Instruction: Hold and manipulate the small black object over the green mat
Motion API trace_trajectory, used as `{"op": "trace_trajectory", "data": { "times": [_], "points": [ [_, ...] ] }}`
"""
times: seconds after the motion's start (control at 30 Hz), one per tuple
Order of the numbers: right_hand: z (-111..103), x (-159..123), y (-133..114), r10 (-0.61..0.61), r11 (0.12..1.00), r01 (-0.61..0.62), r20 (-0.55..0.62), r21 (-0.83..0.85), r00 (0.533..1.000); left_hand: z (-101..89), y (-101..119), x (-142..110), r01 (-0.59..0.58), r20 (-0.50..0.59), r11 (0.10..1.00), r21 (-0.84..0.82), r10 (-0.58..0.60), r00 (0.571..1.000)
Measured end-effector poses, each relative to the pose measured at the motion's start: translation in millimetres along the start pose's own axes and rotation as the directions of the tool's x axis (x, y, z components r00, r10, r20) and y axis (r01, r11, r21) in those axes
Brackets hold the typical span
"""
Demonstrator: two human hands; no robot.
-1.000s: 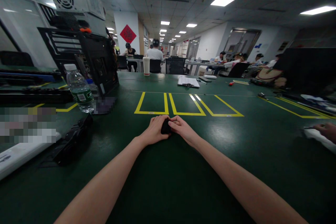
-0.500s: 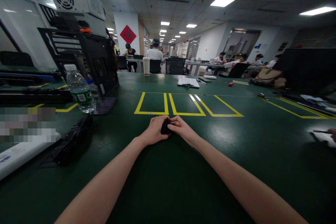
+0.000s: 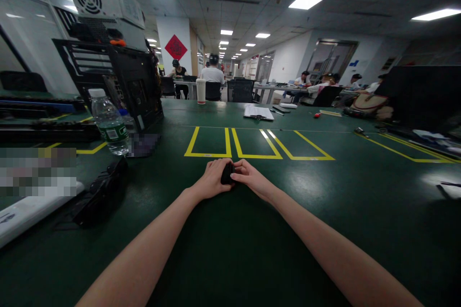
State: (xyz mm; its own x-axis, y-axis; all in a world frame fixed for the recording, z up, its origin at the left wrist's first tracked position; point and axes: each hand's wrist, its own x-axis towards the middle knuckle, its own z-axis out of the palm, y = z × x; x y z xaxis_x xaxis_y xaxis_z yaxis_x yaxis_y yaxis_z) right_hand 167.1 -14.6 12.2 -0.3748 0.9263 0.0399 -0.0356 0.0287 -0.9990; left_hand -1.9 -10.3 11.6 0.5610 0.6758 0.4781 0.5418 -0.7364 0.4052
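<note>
Between my two hands is a small black rounded object (image 3: 226, 173), at the green table's middle, just this side of the yellow tape outlines (image 3: 256, 157). Its kind I cannot make out. My left hand (image 3: 214, 177) wraps round its left side, with fingers over the top and the thumb low in front. From the right, my right hand (image 3: 248, 176) pinches at its edge with thumb and fingertips. The fingers hide much of the object, and whether it rests on the table I cannot tell.
To the left stand a plastic water bottle (image 3: 110, 124), a black computer case (image 3: 133, 81) and a black strapped item (image 3: 103, 189). Farther back are a white cup (image 3: 200, 91) and a clipboard with paper (image 3: 258, 112). Several people sit at tables beyond.
My hands and the black object hold almost the same position. At the far right edge, another person's hand with a thin tool has moved out of view.
</note>
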Motion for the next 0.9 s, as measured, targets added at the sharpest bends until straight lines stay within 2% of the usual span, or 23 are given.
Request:
{"op": "trace_trajectory", "data": {
  "times": [0.13, 0.4, 0.7, 0.9],
  "points": [
    [1.5, -2.7, -2.8, -0.008, 1.000, 0.008, -0.009, 0.008, 1.000, 0.2, 0.7, 0.3, -0.001, -0.003, 1.000, -0.001, 0.001, 1.000],
    [0.3, 6.2, 8.6, 0.018, 1.000, -0.017, -0.070, 0.015, 0.997, -0.6, 1.3, 0.4, -0.002, 0.001, 1.000, -0.007, 0.002, 1.000],
    [0.0, -4.3, -5.0, 0.009, 1.000, -0.009, 0.009, 0.019, 1.000, 0.7, -0.3, 0.3, 0.010, -0.001, 1.000, -0.010, -0.010, 1.000],
    [2.9, -0.1, 1.1, -0.017, 0.999, 0.019, -0.035, 0.040, 0.999, 3.0, -1.3, 1.1, 0.016, -0.006, 1.000, 0.000, -0.016, 1.000]
  ]
}}
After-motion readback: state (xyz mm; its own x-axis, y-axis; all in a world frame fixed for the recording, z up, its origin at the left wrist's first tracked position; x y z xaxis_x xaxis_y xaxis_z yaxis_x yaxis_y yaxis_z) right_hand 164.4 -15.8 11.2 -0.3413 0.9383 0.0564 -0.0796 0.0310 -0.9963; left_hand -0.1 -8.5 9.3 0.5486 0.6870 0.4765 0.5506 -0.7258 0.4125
